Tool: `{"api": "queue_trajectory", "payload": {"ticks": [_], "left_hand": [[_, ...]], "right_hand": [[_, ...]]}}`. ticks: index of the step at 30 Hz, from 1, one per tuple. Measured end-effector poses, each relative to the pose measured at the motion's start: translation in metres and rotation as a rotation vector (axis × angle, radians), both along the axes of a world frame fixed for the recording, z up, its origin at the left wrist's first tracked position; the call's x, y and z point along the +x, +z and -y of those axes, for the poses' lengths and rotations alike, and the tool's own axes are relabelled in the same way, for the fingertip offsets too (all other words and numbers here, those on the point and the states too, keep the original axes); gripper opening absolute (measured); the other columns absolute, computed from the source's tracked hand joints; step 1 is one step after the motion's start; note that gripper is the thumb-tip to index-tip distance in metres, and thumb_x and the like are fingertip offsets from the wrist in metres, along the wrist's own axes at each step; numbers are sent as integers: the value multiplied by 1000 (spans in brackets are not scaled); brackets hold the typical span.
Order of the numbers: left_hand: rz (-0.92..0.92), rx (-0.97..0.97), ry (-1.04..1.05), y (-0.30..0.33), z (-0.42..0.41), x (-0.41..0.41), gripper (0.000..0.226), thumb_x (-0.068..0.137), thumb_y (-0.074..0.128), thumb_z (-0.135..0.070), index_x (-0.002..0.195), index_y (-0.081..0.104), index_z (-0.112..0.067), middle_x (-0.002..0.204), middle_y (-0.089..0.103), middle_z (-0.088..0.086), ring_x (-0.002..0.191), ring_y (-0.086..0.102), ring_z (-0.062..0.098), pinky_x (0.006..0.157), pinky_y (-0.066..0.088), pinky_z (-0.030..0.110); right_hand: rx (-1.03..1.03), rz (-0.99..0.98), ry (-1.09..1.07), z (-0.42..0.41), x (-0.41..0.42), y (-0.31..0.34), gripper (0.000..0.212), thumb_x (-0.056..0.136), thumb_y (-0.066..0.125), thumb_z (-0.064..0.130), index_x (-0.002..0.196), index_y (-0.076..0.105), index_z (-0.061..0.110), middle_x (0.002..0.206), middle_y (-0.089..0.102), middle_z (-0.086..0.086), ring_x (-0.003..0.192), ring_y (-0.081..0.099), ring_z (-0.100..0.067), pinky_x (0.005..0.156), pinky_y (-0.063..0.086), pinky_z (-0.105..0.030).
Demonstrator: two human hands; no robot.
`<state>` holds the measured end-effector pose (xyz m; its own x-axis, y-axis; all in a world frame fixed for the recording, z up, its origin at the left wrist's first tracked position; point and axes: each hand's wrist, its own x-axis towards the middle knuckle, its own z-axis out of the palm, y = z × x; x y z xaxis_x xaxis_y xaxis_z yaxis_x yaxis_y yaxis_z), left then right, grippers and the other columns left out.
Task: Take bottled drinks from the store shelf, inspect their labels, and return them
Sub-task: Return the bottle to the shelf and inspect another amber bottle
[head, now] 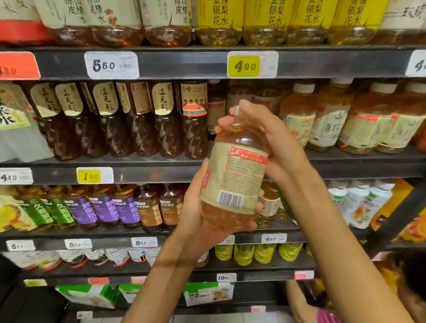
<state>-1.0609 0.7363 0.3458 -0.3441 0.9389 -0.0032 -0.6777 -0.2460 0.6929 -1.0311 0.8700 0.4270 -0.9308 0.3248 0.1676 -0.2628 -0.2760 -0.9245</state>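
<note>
Far to the left of the hands, a red price tag (14,65) and a white price tag (111,65) sit on the rail of the upper shelf (162,64). Below that rail, left of the hands, a row of dark brown bottles (145,124) stands upright, shoulder to shoulder. Lower still, bottles with purple labels (102,209) stand on the next shelf down, left of the left wrist.

The left hand (195,209) cups the bottom of the amber drink bottle (236,172), its fingers curled round the base and their tips showing on the bottle's right side. The bottle is held off the shelf, in front of the middle shelves, tilted a little with its neck up and to the right. Its beige label (233,179) faces the camera, with a red box of print at the top and a barcode (230,200) near the lower edge.

The right hand (266,139) grips the bottle's top, fingers wrapped over the neck so that the cap is hidden. Above the hands, a yellow price tag (243,65) hangs under a row of yellow-labelled bottles (264,17). Right of the right hand, amber bottles with white caps (331,117) stand on the middle shelf. Low at the right, under the right forearm, another person's arm and pink sleeve (329,322) reach toward a bottom shelf.
</note>
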Motion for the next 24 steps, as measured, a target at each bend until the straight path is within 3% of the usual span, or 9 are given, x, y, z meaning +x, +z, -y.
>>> {"api": "queue_trajectory", "payload": {"ticks": [3,6,9,13,16,18,21,22,24], "left_hand": [[-13,-65,49,-6,4,-6,65,94,31,-57,117,66,-8,107,69,16,90,69,27,68,57,37],[26,-23,245,-8,6,-3,55,96,35,-53,115,68,-13,118,67,15,105,66,30,74,56,46],[34,-2,384,-3,0,8,50,93,40,-52,113,70,-17,118,68,12,105,67,28,69,57,42],[204,-50,243,12,-9,13,58,87,44,-52,111,68,-6,96,70,18,70,68,31,44,53,25],[223,-23,128,16,-7,21,59,84,41,-49,105,70,-1,92,67,19,66,67,27,39,51,22],[166,-78,131,13,-10,20,59,89,38,-46,110,68,-1,98,68,23,72,68,29,48,56,27],[-111,-300,348,12,-12,11,51,99,33,-41,123,59,-3,121,62,25,93,67,33,81,56,45],[-181,-301,411,12,-10,8,54,99,33,-45,126,56,-4,124,61,24,103,64,35,91,51,51],[-336,-217,469,13,-7,11,61,92,38,-56,130,54,-11,125,63,17,114,61,32,97,47,54]], "right_hand": [[71,-47,-113,6,6,-3,21,87,64,32,74,73,18,82,74,-4,76,69,-18,71,56,-30],[136,-57,-296,16,10,1,23,89,65,31,93,67,8,85,75,-6,73,70,-15,63,55,-23],[252,-28,-399,19,9,8,34,89,64,38,99,67,6,86,74,-3,74,70,-11,62,53,-21],[232,-27,-159,5,12,20,31,91,58,45,89,71,17,91,74,-1,85,70,-13,76,56,-25],[49,-77,55,1,10,18,39,91,54,44,88,74,10,98,72,-15,95,68,-25,91,54,-34],[-38,-85,108,-1,7,16,42,91,53,44,87,73,8,94,73,-15,92,68,-28,91,53,-38],[-73,-42,58,-4,9,9,39,89,59,45,81,72,9,85,72,-12,78,69,-22,75,57,-32],[-58,-19,4,-4,10,7,38,88,61,45,80,71,10,85,72,-11,76,69,-20,72,57,-30],[-29,11,-102,-3,10,3,35,87,64,44,82,70,10,85,71,-11,75,69,-18,68,57,-29]]}}
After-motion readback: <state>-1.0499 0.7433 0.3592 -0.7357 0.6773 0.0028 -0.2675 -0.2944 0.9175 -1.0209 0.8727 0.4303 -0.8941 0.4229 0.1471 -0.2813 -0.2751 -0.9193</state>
